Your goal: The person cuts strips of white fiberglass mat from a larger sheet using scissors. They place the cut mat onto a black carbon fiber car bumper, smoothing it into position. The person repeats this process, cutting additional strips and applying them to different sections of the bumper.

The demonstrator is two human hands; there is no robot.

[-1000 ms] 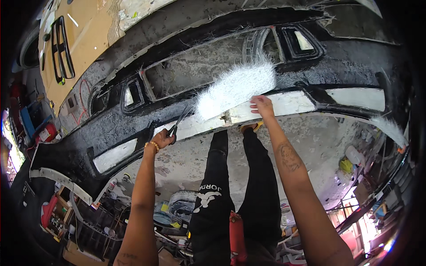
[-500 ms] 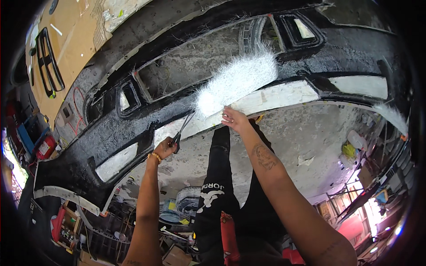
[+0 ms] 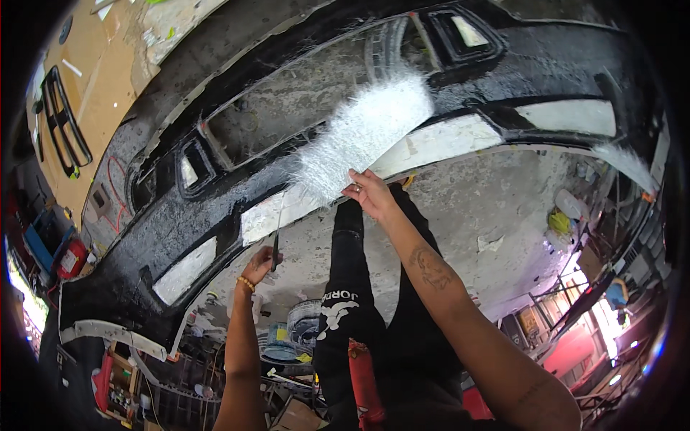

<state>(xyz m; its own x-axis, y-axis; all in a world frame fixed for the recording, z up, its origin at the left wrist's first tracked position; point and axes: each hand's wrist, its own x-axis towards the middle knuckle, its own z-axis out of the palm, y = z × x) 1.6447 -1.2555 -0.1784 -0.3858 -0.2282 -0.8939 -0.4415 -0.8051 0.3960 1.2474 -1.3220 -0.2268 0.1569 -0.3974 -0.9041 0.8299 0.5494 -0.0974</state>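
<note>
A white, shaggy fibre mat (image 3: 370, 129) lies across the long black moulded panel (image 3: 194, 223), which looks like a car bumper and has white rectangular sections. My right hand (image 3: 370, 197) pinches the mat's lower edge near the middle of the panel. Below and left of it, my left hand (image 3: 260, 267) grips black-handled scissors (image 3: 275, 251), whose slim blades point up toward the mat's left end. A smaller tuft of white fibre (image 3: 624, 165) hangs at the panel's right end.
Cardboard (image 3: 122, 61) with a black grille piece (image 3: 63, 118) lies at upper left. A red container (image 3: 72, 260) sits among clutter at left. My legs in black trousers (image 3: 345, 266) stand on mottled concrete (image 3: 467, 230) below the panel, with more clutter toward the bottom.
My right hand has moved left along the mat and now holds its edge, which has shifted down and left. My left hand with the scissors has dropped lower, below the panel's white strip.
</note>
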